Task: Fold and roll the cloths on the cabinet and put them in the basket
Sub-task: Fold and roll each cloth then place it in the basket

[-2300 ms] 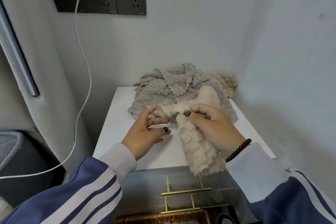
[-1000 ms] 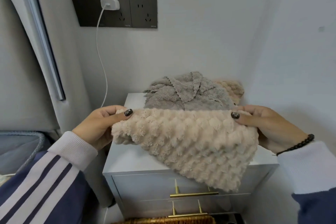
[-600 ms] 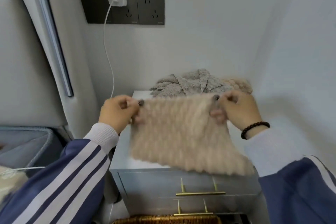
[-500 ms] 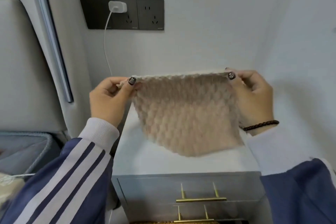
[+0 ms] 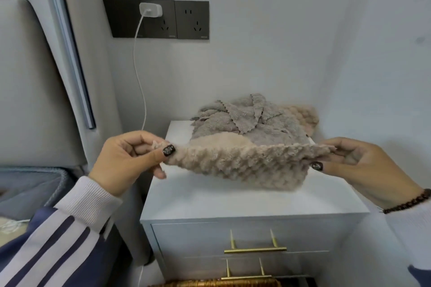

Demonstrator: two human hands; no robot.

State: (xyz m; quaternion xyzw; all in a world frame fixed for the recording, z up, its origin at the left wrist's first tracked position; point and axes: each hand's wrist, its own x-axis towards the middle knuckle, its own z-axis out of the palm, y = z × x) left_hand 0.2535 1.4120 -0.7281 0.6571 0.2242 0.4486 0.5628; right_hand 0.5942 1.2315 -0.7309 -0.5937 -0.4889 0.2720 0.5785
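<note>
1. We held the beige cloth (image 5: 242, 165) stretched between our two hands over the white cabinet (image 5: 233, 202) — its near edge taut, the rest sagging toward the cabinet top.
2. Our left hand (image 5: 126, 161) pinched the cloth's left corner, thumb on top with a dark-painted nail, the fingers (image 5: 161, 171) curled beneath.
3. Our right hand (image 5: 363, 165) pinched the right corner the same way, thumb under the edge and fingers closed over it; a dark bead bracelet (image 5: 408, 202) sat on that wrist.
4. Behind the held cloth, a heap of grey cloths (image 5: 247, 121) lay at the back of the cabinet against the wall, with another beige cloth (image 5: 307, 116) just beside it on the right.
5. A sliver of the wicker basket (image 5: 221, 284) showed at the bottom edge, in front of the cabinet's drawers with their brass handles (image 5: 255, 250).
6. On the wall above, a white charger (image 5: 150, 10) was plugged into a dark socket panel (image 5: 163, 18) — its cable (image 5: 140, 77) hung down left of the cabinet.
</note>
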